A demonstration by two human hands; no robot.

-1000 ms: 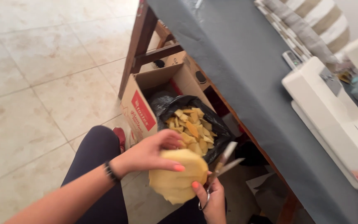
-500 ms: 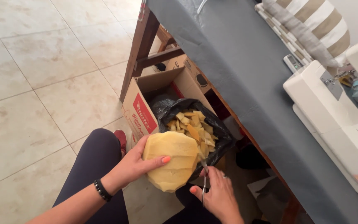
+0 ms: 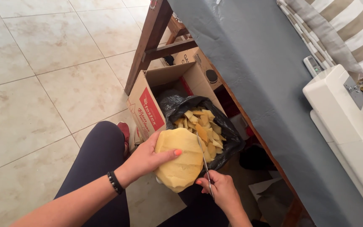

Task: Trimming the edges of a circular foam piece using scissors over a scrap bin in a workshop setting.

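Observation:
My left hand (image 3: 145, 159) grips a rounded piece of yellow foam (image 3: 179, 159) and holds it over my lap. My right hand (image 3: 220, 191) is shut on a pair of scissors (image 3: 204, 162). The blades point up along the right edge of the foam. Just beyond the foam, a black plastic bag (image 3: 198, 122) holds several small yellow foam scraps (image 3: 202, 124). The bag sits in a cardboard box (image 3: 148, 105) on the floor.
A table covered in grey cloth (image 3: 265, 63) runs along the right, with a wooden leg (image 3: 145, 46) by the box. A white sewing machine (image 3: 349, 122) and a striped cushion (image 3: 341, 29) lie on it. Beige tiles (image 3: 43, 84) cover the floor at left.
The foam piece has turned in my left hand and shifted slightly. My right hand has brought the scissors up along its right edge.

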